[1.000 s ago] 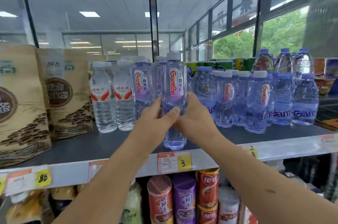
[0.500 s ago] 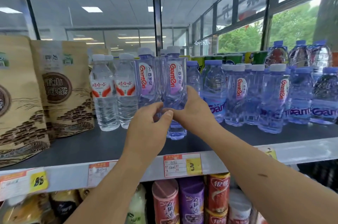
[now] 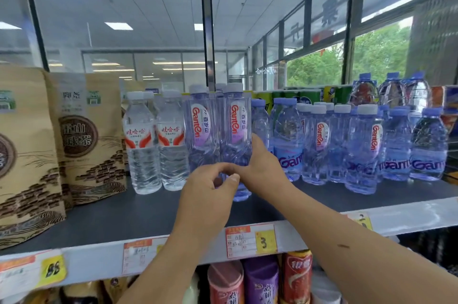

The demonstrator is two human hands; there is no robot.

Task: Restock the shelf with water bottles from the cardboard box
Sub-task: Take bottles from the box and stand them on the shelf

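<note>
A tall purple-tinted Ganten water bottle with a white cap stands on the dark shelf, beside a matching bottle on its left. My right hand grips its lower right side, thumb up along the bottle. In front of the bottle's base my left hand hovers with fingers loosely curled, holding nothing. The cardboard box is out of sight.
Two clear bottles with red-and-white labels stand to the left, then brown paper bags. Several shorter Ganten bottles fill the shelf's right side. Price tags line the shelf edge; cans sit on the shelf below.
The bottle went back and down onto the shelf beside its twin. My left hand let go and drew back slightly; my right hand stayed on the bottle.
</note>
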